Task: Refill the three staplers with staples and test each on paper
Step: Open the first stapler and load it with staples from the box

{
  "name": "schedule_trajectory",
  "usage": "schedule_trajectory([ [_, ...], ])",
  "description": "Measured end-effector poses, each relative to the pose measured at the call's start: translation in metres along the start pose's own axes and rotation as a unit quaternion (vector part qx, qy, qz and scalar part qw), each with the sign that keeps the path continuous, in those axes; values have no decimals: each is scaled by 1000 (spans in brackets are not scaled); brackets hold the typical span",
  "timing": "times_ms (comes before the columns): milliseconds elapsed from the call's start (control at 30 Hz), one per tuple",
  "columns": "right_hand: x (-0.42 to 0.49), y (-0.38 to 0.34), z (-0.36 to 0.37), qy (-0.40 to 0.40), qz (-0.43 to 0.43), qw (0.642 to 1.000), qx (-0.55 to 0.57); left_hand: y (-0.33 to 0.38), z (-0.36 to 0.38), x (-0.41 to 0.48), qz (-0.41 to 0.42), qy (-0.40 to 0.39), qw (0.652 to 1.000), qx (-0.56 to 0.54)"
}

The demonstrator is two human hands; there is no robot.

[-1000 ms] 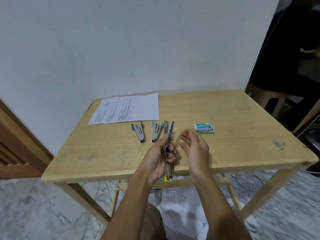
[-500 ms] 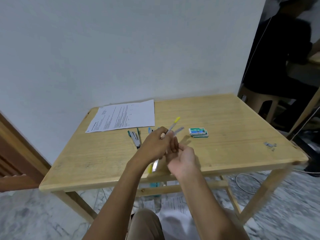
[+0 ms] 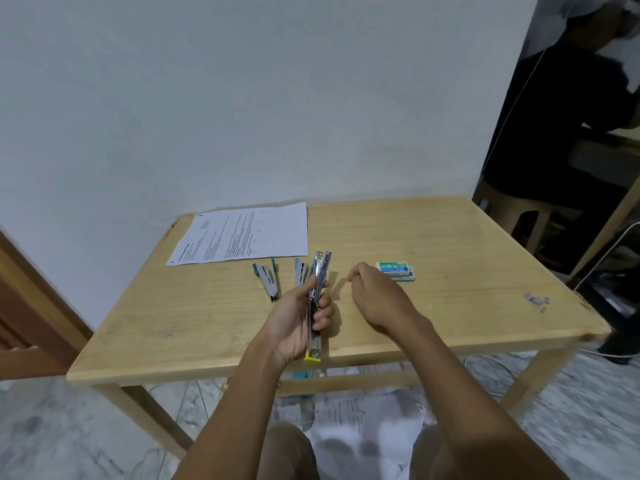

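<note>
Your left hand (image 3: 294, 323) grasps the yellow stapler (image 3: 317, 299), opened out long, fingers wrapped around its middle. Your right hand (image 3: 377, 297) hovers just beside it, fingers loosely curled, holding nothing visible, with the staple box (image 3: 394, 270) just beyond your knuckles.

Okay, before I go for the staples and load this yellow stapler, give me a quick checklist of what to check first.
1. Yellow stapler held in the left hand: ok, fingers wrapped around its middle.
2. Stapler swung open for loading: ok, its two arms are spread out nearly in line.
3. Right hand free to fetch staples: cannot tell, fingers are curled and may hide something.
4. Staple box within reach: ok, on the table just beyond the right hand; open or closed, cannot tell.
5. Paper ready for testing: ok, lying flat at the far edge.
6. Channel empty: cannot tell, too small to see.
</note>
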State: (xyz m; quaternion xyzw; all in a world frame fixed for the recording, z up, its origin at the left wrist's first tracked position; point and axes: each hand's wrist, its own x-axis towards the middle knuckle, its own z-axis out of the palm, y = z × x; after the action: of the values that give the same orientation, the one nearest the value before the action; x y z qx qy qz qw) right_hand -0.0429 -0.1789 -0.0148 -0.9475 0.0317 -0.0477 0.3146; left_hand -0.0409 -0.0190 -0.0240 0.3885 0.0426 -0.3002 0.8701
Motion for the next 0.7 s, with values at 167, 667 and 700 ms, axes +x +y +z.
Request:
schedule_trajectory([
  [167,9,6,10,-31,-65,991,-111,0,-3,2,-5,-6,1000,-23],
  [667,-10,25,-6,13,-38,995,95,0,-3,0,-4,-5,1000,-24],
  [700,-13,27,-9,31,-31,994,103,0,-3,0,-2,-3,1000,-24],
])
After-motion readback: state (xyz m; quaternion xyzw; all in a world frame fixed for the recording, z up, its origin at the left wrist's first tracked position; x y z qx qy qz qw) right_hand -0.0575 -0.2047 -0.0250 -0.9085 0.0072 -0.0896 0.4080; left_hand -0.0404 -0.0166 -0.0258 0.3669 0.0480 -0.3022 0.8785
